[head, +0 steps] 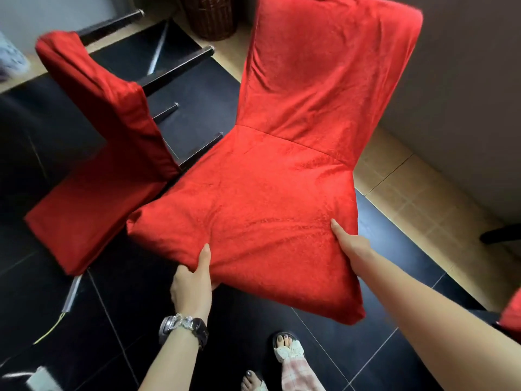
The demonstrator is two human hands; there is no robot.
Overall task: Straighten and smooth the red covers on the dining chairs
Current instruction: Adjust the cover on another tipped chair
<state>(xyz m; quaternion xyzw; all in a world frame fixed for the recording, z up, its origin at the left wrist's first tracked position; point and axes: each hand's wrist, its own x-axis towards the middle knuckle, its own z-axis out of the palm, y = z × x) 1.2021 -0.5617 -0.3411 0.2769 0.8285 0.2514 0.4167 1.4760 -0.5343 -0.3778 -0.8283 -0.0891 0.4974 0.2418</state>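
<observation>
While the left hand (194, 280) pinches the front hem of the near chair's red cover (282, 179), thumb on top, the right hand (352, 244) clasps its right edge, fingers hidden and apparently curled under. Creases (214, 221) fan from the left grip. An uneven pull could drag the seam (290, 142) askew, or shove the chair into the 2nd covered chair (107, 153) just beside it.

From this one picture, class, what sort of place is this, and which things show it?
Probably a home dining area: the near chair and a second chair, both in red covers, stand on black floor tiles; a wicker basket sits by the wall.
</observation>
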